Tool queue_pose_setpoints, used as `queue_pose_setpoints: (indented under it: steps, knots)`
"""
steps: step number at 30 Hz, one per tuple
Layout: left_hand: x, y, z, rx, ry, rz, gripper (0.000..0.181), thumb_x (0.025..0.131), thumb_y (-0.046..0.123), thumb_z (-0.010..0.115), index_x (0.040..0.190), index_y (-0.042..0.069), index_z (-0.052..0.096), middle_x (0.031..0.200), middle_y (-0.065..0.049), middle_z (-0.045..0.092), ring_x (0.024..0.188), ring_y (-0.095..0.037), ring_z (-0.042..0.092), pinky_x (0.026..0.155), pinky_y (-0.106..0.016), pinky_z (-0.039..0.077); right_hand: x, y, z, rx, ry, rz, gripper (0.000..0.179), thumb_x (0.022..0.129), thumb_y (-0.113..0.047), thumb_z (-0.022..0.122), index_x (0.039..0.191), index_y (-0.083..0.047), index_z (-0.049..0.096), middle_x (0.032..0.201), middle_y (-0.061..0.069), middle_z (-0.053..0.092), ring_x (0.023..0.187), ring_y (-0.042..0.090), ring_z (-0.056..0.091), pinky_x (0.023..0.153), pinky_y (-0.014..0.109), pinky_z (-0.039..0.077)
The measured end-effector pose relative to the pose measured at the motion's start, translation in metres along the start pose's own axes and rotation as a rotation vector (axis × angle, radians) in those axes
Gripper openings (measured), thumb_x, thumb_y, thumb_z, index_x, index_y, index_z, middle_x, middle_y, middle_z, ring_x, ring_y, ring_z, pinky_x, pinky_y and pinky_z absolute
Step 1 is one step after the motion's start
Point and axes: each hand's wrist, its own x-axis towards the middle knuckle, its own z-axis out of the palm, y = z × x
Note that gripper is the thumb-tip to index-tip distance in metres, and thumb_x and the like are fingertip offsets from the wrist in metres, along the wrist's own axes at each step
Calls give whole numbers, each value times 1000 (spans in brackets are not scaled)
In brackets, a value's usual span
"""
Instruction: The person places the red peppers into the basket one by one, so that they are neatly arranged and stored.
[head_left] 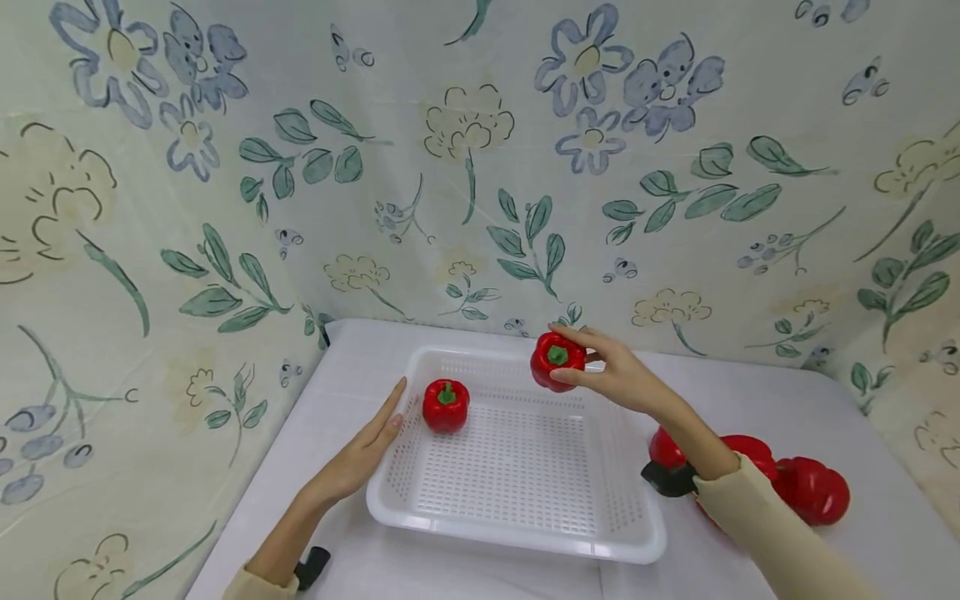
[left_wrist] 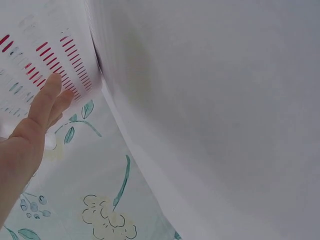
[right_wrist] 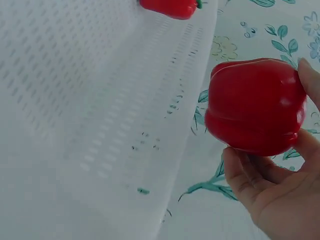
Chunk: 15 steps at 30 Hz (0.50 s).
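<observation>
1. Head view: The left arm reaches up from the lower edge, its left hand (head_left: 358,463) laid with extended fingers along the left wall of the white basket (head_left: 517,543). The right arm slants in from the lower right; its right hand (head_left: 617,377) grips a red pepper (head_left: 558,357), thumb and fingers on opposite sides, over the basket's far side. A second pepper (head_left: 446,408) sits inside, near the left wall; more peppers (head_left: 813,492) lie on the table (head_left: 480,579) at right, partly behind the sleeve (head_left: 780,525).
2. Left wrist view: The left hand's fingers point upward, nearly straight, against the slotted wall.
3. Right wrist view: The right hand's digits curve around the gripped pepper, beside the basket's rim in this view.
</observation>
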Motion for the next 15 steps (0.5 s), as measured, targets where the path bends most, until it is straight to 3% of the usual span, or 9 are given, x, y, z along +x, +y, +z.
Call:
queue_pose_setpoints:
  steps: [7,15]
  knots:
    - [-1,0,0,0,-16,15,60,114,33,31,168,33,3,177,-6,3,160,-43,14,119,-64,34,16,-6,35,13,-128,-24,72,92,-30,79,156,-19,48,143,15,59,127,33,57,90,39,64]
    - [0,0,-1,4,-16,11,60,114,33,32,168,34,4,177,-5,5,160,-43,16,118,-64,36,28,-10,61,72,-243,-5,72,92,-32,79,155,-15,49,136,14,61,123,29,58,86,33,63]
